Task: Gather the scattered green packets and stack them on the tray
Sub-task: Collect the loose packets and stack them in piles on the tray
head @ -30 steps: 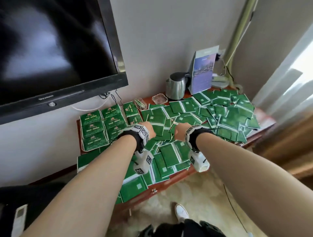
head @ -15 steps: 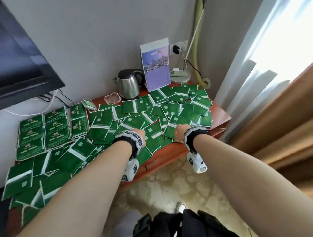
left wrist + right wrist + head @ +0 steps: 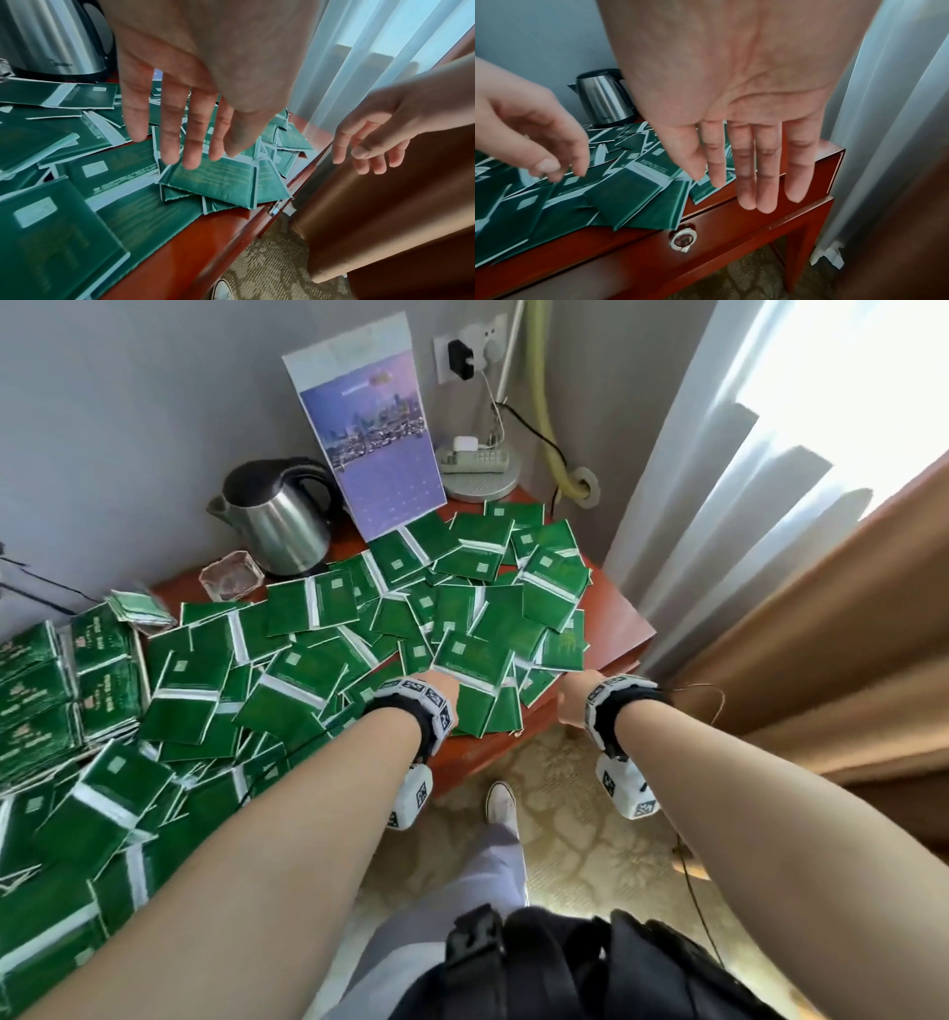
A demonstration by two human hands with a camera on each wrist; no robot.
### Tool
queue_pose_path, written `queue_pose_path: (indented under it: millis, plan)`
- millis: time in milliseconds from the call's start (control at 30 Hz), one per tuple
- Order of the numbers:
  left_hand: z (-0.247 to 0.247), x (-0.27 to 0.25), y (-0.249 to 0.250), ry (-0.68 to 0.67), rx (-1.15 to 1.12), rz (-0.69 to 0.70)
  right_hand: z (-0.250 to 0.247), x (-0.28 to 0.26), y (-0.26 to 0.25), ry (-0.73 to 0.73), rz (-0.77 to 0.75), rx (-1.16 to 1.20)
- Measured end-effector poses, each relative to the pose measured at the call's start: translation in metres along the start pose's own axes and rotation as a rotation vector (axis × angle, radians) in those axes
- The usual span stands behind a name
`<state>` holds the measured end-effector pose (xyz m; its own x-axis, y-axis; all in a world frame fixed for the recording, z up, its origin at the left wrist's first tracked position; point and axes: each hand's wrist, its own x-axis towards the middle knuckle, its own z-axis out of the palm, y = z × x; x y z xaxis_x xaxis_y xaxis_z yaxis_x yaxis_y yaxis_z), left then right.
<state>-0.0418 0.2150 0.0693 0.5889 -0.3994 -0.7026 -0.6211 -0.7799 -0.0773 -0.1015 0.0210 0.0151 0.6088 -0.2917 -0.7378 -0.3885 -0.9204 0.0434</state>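
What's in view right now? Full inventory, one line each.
green packets: dozens, green with white strips, scattered over the table
stacked packets: several piles, green, far left
table: one, red-brown wood, drawer ring pull in front
kettle: one, steel and black, back by wall
calendar card: one, purple, leaning on wall
glass dish: one, clear, beside kettle
left hand: open, above packets
right hand: open, over table's front right edge

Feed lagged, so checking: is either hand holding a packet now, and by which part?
Nothing is held. The left hand and right hand hover open over the flat green foil packets.
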Motion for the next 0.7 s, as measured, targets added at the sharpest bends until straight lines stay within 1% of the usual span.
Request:
queue_pose_path:
  millis: [33, 67, 133, 167, 233, 333, 467, 600, 700]
  plan:
    - [-0.005, 0.013, 0.0, -0.014, 0.01, 0.022, -0.003, 0.013, 0.006, -0.005, 0.012, 0.019]
    - [-0.009, 0.027, -0.001, -0.024, 0.019, 0.05, -0.002, 0.036, 0.011, -0.018, 0.029, 0.008]
    - [-0.015, 0.051, -0.001, -0.031, 0.049, 0.087, -0.01, 0.059, 0.02, -0.004, 0.029, 0.031]
    - [-0.017, 0.061, 0.0, -0.018, 0.064, 0.106, -0.018, 0.062, 0.021, -0.013, 0.006, 0.025]
    - [-0.018, 0.081, 0.001, 0.02, 0.081, 0.141, -0.041, 0.042, 0.015, -0.008, -0.02, 0.055]
    - [-0.024, 0.106, 0.005, 0.08, 0.107, 0.18, -0.051, 0.047, 0.018, 0.066, -0.002, 0.122]
    - [-0.03, 0.128, 0.008, 0.117, 0.122, 0.211, -0.058, 0.06, 0.025, 0.113, -0.008, 0.088]
    - [-0.034, 0.14, 0.009, 0.102, 0.074, 0.179, -0.07, 0.078, 0.031, 0.22, -0.022, 0.117]
    - [-0.031, 0.145, 0.009, 0.133, 0.085, 0.163, -0.068, 0.09, 0.031, 0.333, -0.099, 0.102]
